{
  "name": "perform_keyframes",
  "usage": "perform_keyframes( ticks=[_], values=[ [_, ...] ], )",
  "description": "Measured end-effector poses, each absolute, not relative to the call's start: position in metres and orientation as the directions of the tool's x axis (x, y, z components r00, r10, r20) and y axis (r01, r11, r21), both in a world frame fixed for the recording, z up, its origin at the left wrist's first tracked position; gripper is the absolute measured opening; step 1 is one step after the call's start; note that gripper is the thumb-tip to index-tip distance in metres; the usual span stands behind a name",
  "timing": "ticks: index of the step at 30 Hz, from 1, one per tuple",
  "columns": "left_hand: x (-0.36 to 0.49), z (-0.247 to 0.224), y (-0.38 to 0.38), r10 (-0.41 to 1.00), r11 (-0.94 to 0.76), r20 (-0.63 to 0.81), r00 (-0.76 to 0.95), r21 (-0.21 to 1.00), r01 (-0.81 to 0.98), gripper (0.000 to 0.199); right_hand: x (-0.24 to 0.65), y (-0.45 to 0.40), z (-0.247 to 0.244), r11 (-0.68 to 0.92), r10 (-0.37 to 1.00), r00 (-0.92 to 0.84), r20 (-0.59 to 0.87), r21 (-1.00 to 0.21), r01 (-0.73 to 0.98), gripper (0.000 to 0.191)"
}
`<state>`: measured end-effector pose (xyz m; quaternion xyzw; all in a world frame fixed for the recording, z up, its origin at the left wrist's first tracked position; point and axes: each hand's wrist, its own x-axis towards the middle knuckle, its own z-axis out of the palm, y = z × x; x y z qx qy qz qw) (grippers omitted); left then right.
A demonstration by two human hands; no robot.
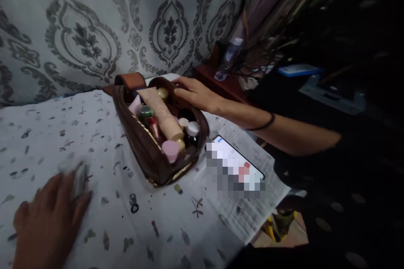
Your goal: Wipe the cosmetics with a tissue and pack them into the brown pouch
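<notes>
A brown zippered cosmetics bag point(137, 145) lies unzipped on the patterned white cloth. Inside it I see a large beige tube point(160, 113), a pink-capped container point(170, 151), a green-lidded jar point(146, 112), a white-capped bottle point(193, 129) and other small items. My right hand point(197, 94) grips the bag's far right rim, fingers curled over its edge. At the lower left, my left hand point(50, 210) is above the cloth, smeared by motion. Between its thumb and fingers shows a small greyish-white thing point(78, 178), too blurred to name.
To the right of the bag lies a lit phone point(240, 157), partly pixelated. Beyond it, a clear plastic bottle point(229, 58) stands on a reddish-brown surface point(205, 71). A blue-edged object point(301, 70) sits at the right. A patterned curtain point(126, 20) hangs behind.
</notes>
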<state>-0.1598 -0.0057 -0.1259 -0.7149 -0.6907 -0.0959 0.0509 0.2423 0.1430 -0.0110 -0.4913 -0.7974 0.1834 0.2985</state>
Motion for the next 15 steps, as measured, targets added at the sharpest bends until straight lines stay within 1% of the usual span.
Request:
perform_keyframes(
  ticks=[2, 4, 6, 10, 13, 15],
  values=[
    [-0.161, -0.123, -0.010, 0.978, -0.101, 0.187, 0.094, 0.026, 0.995, 0.062, 0.245, 0.138, -0.007, 0.449, 0.893, -0.318, 0.318, -0.577, 0.682, 0.041],
    [-0.161, -0.119, -0.011, 0.978, -0.121, 0.171, 0.123, -0.020, 0.992, 0.061, 0.245, 0.136, -0.007, 0.416, 0.909, -0.289, 0.302, -0.590, 0.692, 0.044],
    [-0.160, -0.117, -0.010, 0.980, -0.093, 0.173, 0.102, -0.062, 0.994, 0.061, 0.242, 0.137, -0.011, 0.384, 0.923, -0.275, 0.269, -0.604, 0.699, 0.046],
    [-0.158, -0.114, -0.010, 0.982, -0.024, 0.184, 0.047, -0.125, 0.992, 0.061, 0.237, 0.146, -0.026, 0.297, 0.955, -0.173, 0.243, -0.733, 0.612, 0.043],
    [-0.154, -0.110, -0.015, 0.983, -0.039, 0.172, 0.064, -0.144, 0.989, 0.056, 0.235, 0.149, -0.033, 0.297, 0.954, -0.140, 0.265, -0.765, 0.572, 0.043],
    [-0.152, -0.109, -0.018, 0.983, -0.023, 0.175, 0.046, -0.129, 0.991, 0.053, 0.232, 0.148, -0.036, 0.293, 0.955, -0.125, 0.269, -0.785, 0.545, 0.044]
  ],
)
